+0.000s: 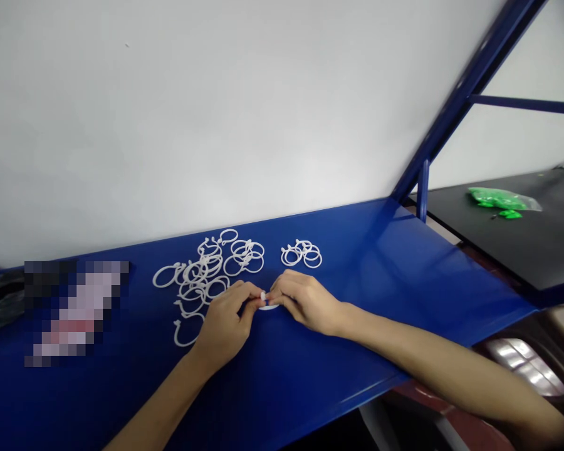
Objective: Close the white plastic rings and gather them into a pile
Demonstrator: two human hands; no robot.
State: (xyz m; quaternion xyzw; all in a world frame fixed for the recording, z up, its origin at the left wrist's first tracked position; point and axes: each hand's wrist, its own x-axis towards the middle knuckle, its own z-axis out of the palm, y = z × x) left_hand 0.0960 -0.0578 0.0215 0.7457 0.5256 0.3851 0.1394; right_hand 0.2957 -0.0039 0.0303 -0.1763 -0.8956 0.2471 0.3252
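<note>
Between my two hands, low over the blue table, is a white plastic ring (269,307), mostly covered by my fingers. My left hand (230,319) pinches its left side, where a small white knob shows at the fingertips. Thumb and fingers of my right hand (305,300) grip the right side of the same ring. Just left of my left hand lies a loose pile of white rings (207,266), several of them with an open gap and knobbed ends. Beyond my right hand sits a smaller cluster of white rings (303,254), which look closed.
The blue table (348,263) meets a white wall (263,113) at the back. A blurred-out flat item (82,307) and a dark plastic bag (2,300) lie at left. Blue metal posts (455,106) rise at right, beside a black table (498,244) with a green-filled bag (501,198).
</note>
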